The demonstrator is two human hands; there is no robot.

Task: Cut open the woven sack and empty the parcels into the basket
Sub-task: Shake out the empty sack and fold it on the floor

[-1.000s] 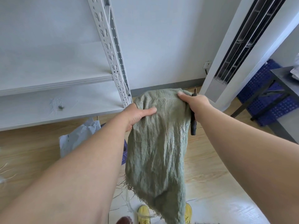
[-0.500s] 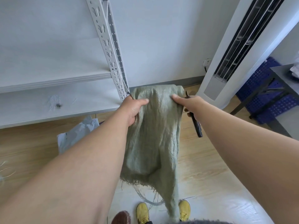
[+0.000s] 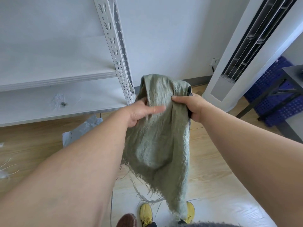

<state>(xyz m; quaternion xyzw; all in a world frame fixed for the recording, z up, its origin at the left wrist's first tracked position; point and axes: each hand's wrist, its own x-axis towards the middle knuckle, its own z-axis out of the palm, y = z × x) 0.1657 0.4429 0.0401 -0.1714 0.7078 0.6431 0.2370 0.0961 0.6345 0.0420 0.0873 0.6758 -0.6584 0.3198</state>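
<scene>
Head view: left hand [image 3: 139,112] regripped sack [image 3: 160,138] lower; hem raised.

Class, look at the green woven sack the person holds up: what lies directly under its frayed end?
Under the sack: pale floor, loose threads and two yellow shoes. Its inside stays hidden.

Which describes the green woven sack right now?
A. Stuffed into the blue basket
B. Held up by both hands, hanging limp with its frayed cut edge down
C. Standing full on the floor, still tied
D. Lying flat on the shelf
B: the left hand and right hand both grip the sack near its top, and it hangs slack with frayed threads at the bottom.
</scene>
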